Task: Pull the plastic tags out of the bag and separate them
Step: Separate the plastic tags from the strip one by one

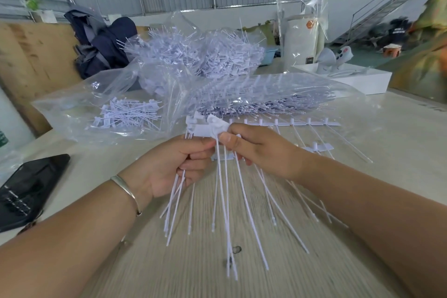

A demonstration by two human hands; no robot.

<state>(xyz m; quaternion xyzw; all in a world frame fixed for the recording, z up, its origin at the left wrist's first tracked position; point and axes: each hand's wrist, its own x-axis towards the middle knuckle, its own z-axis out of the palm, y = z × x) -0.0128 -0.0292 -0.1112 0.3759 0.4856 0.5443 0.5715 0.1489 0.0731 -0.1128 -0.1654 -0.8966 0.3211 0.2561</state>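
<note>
Both hands work above the worktop (362, 128): the left hand (174, 164) grips a bunch of plastic tags (179, 191), the right hand (256, 147) pinches a tag strip (219, 128), just before the clear bag (266, 94).

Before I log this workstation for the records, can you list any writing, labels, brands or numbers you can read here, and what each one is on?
No text here can be read.
Black device at the left table edge: rows of pale marks, too blurred to read.
White cylinder behind the bags: an orange hexagon mark, no legible lettering.
Dark garment in the far background: pale lettering, too small and blurred.
</note>
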